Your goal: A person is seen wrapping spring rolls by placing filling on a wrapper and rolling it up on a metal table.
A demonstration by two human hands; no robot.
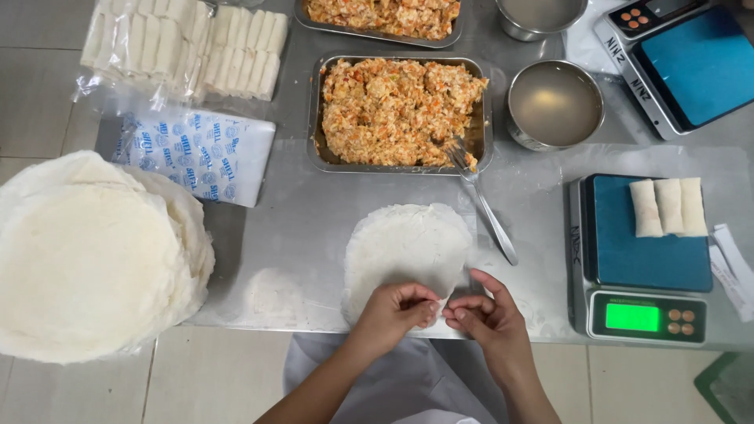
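Your left hand point(397, 308) and right hand point(485, 312) both pinch the near edge of the thin round white wrapper point(408, 247), which lies flat, empty and slightly translucent on the steel table point(314, 212).

Bright, even overhead light fills the frame, washing the stack of white wrappers point(86, 255) at left almost to featureless white and leaving only soft, short shadows, such as the one beneath the fork point(483, 200) at centre. Dull glare sits on the steel table point(298, 228) and on the liquid in the metal bowl point(554, 104) at upper right, while the green display of the scale point(632, 317) at lower right glows overexposed. Focus holds sharp at centre, with slight wide-angle bending and softness toward the edges.
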